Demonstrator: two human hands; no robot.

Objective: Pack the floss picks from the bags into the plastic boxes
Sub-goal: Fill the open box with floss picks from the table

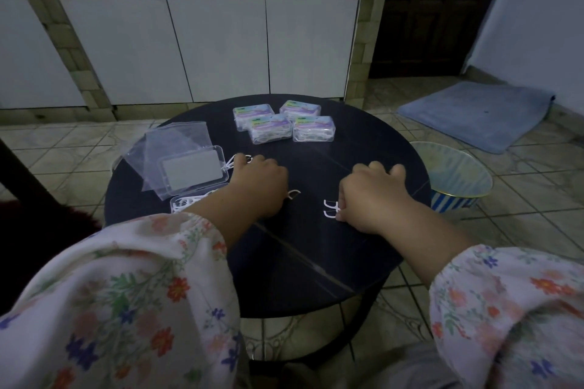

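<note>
Floss picks (pixel 331 209): two loose on the tabletop (pixel 316 246), right of the open plastic box (pixel 194 197), pinched in the right hand (pixel 373 199) grip. Left hand (pixel 257 181) curls over further picks beside the box. Risk: thin picks slipping from a pinch in dim light. Beyond the box: empty bags (pixel 170 148), four filled boxes (pixel 284 125); nothing obstructs.

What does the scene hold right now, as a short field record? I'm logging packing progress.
closed boxes: four filled boxes grouped at the table's far side
open box: open box by the left hand, picks inside
bags: empty clear bags under its lid
left hand: left hand grips picks
right hand: right hand pinches two picks
surface: dark round table
</note>
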